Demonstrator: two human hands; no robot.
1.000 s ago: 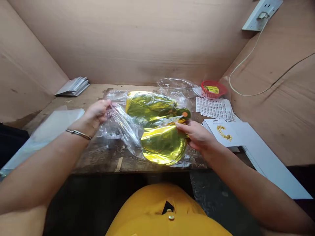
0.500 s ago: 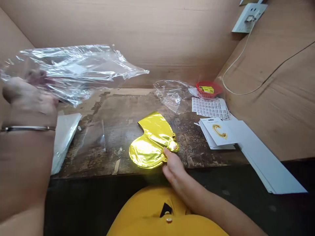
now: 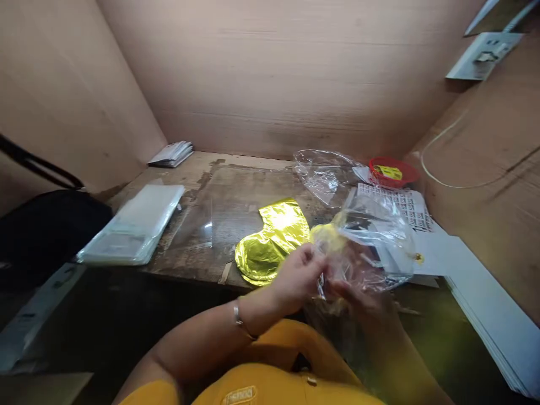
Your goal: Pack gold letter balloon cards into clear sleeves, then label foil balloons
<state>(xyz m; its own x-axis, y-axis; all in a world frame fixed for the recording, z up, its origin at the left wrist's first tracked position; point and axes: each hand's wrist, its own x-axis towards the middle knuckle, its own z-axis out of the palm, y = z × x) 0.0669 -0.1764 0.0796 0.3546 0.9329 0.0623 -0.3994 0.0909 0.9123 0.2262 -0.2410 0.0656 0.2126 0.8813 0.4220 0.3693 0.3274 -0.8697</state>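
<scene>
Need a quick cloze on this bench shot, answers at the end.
1. The hand with the bracelet at its wrist is the person's ____ one.
2. The held clear plastic is to the picture's ____ of the gold foil.
3. The basket at the back is coloured ____.

Missing words: left; right; red.

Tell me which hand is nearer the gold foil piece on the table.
Left. The left hand is at the near right edge of the gold foil piece, contact unclear; the right hand is farther right, at the clear plastic.
</scene>
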